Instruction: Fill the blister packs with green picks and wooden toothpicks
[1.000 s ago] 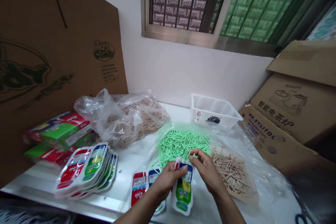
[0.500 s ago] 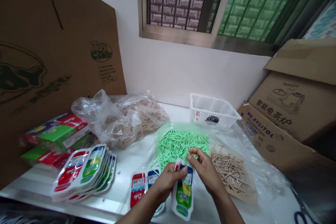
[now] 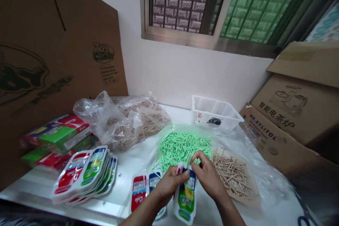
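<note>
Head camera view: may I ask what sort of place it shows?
Probably an indoor packing workroom, judging by the loose green sticks, the stacked Cola-and-lemon packs and the big Toy Candy cardboard carton.

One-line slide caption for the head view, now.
Left hand holds a packet, right hand at its top, before piled green sticks.

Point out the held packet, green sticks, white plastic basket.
Held packet [image 3: 186, 197]: head view, printed front.
Green sticks [image 3: 182, 146]: head view, middle of the pile.
White plastic basket [image 3: 204, 118]: head view, front wall.
</note>
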A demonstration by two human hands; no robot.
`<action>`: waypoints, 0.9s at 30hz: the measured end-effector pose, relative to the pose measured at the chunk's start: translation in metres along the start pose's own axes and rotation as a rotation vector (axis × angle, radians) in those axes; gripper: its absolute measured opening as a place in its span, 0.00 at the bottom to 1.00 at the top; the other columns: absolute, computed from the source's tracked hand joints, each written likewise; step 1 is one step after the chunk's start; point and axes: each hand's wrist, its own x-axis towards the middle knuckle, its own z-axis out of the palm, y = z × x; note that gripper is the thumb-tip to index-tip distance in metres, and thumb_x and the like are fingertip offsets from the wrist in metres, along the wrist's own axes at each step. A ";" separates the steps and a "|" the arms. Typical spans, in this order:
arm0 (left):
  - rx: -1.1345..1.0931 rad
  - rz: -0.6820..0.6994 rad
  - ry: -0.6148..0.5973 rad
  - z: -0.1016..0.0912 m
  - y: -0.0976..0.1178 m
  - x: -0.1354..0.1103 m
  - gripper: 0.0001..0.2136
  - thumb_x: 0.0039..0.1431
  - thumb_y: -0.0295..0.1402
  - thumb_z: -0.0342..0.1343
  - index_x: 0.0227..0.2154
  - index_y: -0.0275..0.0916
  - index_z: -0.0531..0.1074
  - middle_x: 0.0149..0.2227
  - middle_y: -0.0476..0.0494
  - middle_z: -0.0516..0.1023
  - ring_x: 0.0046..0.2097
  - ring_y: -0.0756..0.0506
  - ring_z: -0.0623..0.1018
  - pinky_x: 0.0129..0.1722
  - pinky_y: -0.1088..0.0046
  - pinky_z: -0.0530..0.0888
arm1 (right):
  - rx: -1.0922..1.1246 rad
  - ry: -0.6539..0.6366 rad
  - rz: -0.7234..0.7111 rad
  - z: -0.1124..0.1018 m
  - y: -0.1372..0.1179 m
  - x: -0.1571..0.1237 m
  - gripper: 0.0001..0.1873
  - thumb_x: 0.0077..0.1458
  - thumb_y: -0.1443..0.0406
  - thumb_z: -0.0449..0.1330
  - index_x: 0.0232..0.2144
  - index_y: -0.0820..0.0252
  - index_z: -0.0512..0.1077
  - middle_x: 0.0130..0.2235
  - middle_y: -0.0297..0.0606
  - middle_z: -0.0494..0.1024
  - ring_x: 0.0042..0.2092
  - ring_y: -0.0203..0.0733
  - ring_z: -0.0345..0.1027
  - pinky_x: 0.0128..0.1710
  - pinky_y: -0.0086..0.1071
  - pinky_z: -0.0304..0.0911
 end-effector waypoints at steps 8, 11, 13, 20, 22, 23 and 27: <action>0.020 -0.016 -0.045 -0.008 0.000 -0.001 0.17 0.39 0.42 0.67 0.23 0.30 0.74 0.22 0.44 0.74 0.25 0.49 0.72 0.30 0.75 0.67 | 0.099 -0.045 -0.093 0.000 -0.006 -0.006 0.15 0.54 0.57 0.53 0.42 0.56 0.68 0.35 0.35 0.72 0.39 0.42 0.66 0.38 0.30 0.61; 0.038 -0.024 -0.058 -0.013 -0.003 0.001 0.16 0.42 0.41 0.66 0.24 0.30 0.73 0.22 0.45 0.73 0.25 0.50 0.71 0.30 0.75 0.67 | 0.106 -0.073 -0.104 0.001 -0.009 -0.006 0.12 0.56 0.57 0.52 0.37 0.57 0.69 0.34 0.35 0.72 0.40 0.41 0.66 0.37 0.29 0.61; 0.061 -0.009 -0.061 -0.016 -0.005 0.001 0.16 0.43 0.41 0.65 0.25 0.30 0.73 0.22 0.45 0.71 0.25 0.50 0.70 0.30 0.75 0.66 | 0.086 -0.074 -0.093 0.001 -0.010 -0.006 0.11 0.56 0.58 0.52 0.35 0.57 0.69 0.33 0.34 0.72 0.39 0.41 0.66 0.37 0.29 0.61; 0.347 0.099 -0.079 -0.018 0.002 0.005 0.17 0.42 0.44 0.64 0.23 0.32 0.71 0.22 0.50 0.65 0.25 0.52 0.64 0.26 0.78 0.61 | -0.045 -0.020 -0.179 0.003 -0.003 -0.010 0.15 0.55 0.63 0.51 0.47 0.56 0.65 0.43 0.38 0.72 0.45 0.42 0.66 0.45 0.33 0.61; 0.437 0.162 -0.083 -0.017 0.008 0.006 0.16 0.42 0.42 0.64 0.23 0.32 0.70 0.22 0.51 0.64 0.25 0.53 0.62 0.25 0.78 0.60 | -0.076 -0.090 -0.271 0.004 -0.001 -0.013 0.21 0.57 0.63 0.51 0.54 0.54 0.60 0.51 0.40 0.68 0.53 0.43 0.61 0.53 0.37 0.56; 0.471 0.184 -0.082 -0.016 0.011 0.007 0.15 0.42 0.40 0.65 0.24 0.33 0.70 0.22 0.51 0.64 0.25 0.53 0.62 0.26 0.79 0.60 | -0.102 -0.114 -0.306 0.005 0.000 -0.014 0.22 0.58 0.62 0.50 0.55 0.53 0.60 0.53 0.40 0.66 0.54 0.44 0.59 0.55 0.38 0.54; 0.537 0.178 -0.031 -0.016 0.022 0.006 0.21 0.39 0.35 0.67 0.38 0.35 0.70 0.27 0.51 0.69 0.29 0.51 0.66 0.29 0.78 0.63 | -0.206 -0.009 -0.297 0.004 0.009 -0.017 0.13 0.60 0.62 0.47 0.43 0.54 0.68 0.42 0.40 0.71 0.45 0.43 0.64 0.46 0.35 0.59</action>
